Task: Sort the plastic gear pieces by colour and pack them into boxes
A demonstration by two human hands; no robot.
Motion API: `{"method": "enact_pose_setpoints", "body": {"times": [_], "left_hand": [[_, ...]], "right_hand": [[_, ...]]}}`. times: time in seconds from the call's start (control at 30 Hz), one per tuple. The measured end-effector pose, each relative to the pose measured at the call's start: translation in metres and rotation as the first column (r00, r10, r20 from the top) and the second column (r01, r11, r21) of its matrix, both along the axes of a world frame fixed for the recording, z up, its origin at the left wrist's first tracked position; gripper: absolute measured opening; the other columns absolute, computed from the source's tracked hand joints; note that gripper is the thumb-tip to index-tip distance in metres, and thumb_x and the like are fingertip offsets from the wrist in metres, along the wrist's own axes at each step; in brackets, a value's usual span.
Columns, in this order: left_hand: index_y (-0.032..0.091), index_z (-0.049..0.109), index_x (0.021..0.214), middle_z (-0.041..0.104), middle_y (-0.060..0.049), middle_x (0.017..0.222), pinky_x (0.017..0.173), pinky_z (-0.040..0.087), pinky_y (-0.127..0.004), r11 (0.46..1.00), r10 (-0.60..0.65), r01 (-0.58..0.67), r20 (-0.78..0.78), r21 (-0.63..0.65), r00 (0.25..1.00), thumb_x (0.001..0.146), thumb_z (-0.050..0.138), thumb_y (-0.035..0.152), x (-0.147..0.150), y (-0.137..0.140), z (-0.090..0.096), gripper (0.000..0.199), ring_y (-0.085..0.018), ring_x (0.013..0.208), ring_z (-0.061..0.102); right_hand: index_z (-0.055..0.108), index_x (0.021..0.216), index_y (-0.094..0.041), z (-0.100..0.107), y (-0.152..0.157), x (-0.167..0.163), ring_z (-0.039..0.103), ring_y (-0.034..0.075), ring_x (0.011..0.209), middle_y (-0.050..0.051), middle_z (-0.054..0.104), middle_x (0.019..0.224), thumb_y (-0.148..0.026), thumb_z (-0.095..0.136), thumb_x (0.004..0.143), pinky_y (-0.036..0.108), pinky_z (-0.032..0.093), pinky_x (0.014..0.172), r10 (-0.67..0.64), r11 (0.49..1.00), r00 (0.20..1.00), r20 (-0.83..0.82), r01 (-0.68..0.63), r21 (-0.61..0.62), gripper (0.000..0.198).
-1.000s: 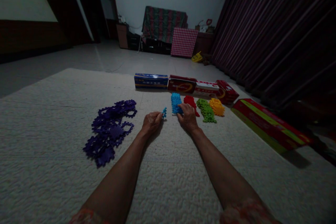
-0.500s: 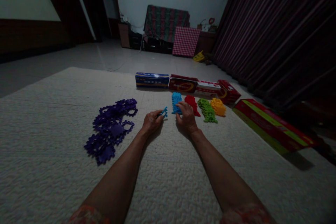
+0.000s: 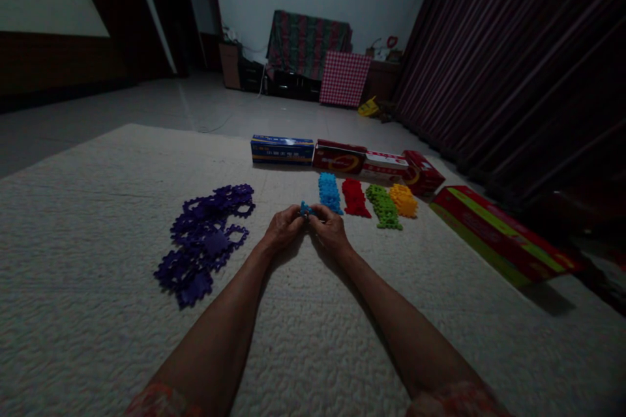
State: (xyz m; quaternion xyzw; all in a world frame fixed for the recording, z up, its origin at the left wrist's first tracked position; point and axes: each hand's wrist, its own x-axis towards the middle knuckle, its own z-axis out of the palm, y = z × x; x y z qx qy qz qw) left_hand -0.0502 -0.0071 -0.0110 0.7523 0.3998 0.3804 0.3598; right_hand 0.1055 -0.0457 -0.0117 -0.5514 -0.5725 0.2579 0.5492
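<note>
Both hands meet over the quilted mat, pinching light-blue toothed plastic pieces (image 3: 305, 209) between them. My left hand (image 3: 283, 229) is closed on one such piece. My right hand (image 3: 328, 228) is closed at the same spot from the other side; the fingers hide most of what they hold. Just beyond the right hand lies a row of blue toothed pieces (image 3: 329, 193). Beside it are a red group (image 3: 355, 197), a green group (image 3: 384, 206) and a yellow group (image 3: 403, 200). Left of my left hand, dark purple gear-edged pieces (image 3: 215, 241) lie spread out.
A blue box (image 3: 282, 151) and dark red boxes (image 3: 339, 157) stand in a line behind the pieces. A long red and green box (image 3: 503, 234) lies at the right on the pale mat (image 3: 313, 339). Farther back, tiled floor leads to furniture against the wall.
My right hand has moved left from the blue row to meet my left hand. Its fingers now close on the blue pieces there. The left hand has stayed nearly in place.
</note>
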Motion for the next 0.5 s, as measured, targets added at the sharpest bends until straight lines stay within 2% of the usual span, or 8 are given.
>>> {"method": "enact_pose_setpoints", "body": {"times": [0.13, 0.23, 0.37, 0.5], "left_hand": [[0.019, 0.065, 0.127, 0.08, -0.006, 0.1, 0.086, 0.056, -0.032, 0.995, -0.084, 0.088, 0.078, -0.049, 0.993, 0.085, 0.062, 0.029, 0.0, 0.003, -0.004, 0.043, -0.02, 0.088, 0.074], [0.018, 0.064, 0.128, 0.08, -0.006, 0.098, 0.087, 0.055, -0.033, 0.995, -0.076, 0.081, 0.079, -0.053, 0.994, 0.084, 0.062, 0.028, 0.001, 0.003, -0.006, 0.046, -0.02, 0.087, 0.074], [0.016, 0.066, 0.128, 0.08, -0.008, 0.096, 0.082, 0.055, -0.032, 0.997, -0.048, 0.053, 0.084, -0.059, 0.995, 0.085, 0.061, 0.03, 0.002, 0.003, -0.007, 0.046, -0.02, 0.085, 0.073], [0.014, 0.065, 0.129, 0.08, -0.009, 0.096, 0.082, 0.055, -0.032, 0.997, -0.045, 0.05, 0.082, -0.053, 0.996, 0.084, 0.06, 0.03, 0.002, 0.004, -0.009, 0.048, -0.02, 0.084, 0.073]], "right_hand": [[0.072, 0.107, -0.02, 0.004, 0.009, 0.024, 0.066, 0.022, 0.089, 0.005, 0.072, 0.098, -0.031, 0.056, 0.082, 0.036, 0.057, 0.082, -0.096, 0.994, 0.995, -0.003, 0.096, 0.056, 0.031], [0.071, 0.109, -0.021, 0.007, 0.01, 0.053, 0.064, 0.023, 0.095, 0.007, 0.069, 0.103, -0.023, 0.052, 0.084, 0.038, 0.055, 0.087, -0.177, 0.974, 0.968, 0.179, 0.147, 0.171, 0.032], [0.071, 0.108, -0.021, 0.006, 0.004, 0.078, 0.062, 0.025, 0.101, 0.009, 0.065, 0.101, -0.005, 0.047, 0.076, 0.039, 0.051, 0.094, -0.178, 0.97, 0.86, 0.478, 0.072, 0.232, 0.043], [0.069, 0.113, -0.019, 0.004, -0.001, 0.08, 0.06, 0.025, 0.101, 0.009, 0.061, 0.102, 0.003, 0.045, 0.075, 0.038, 0.051, 0.094, -0.117, 0.977, 0.77, 0.627, -0.024, 0.212, 0.05]]}}
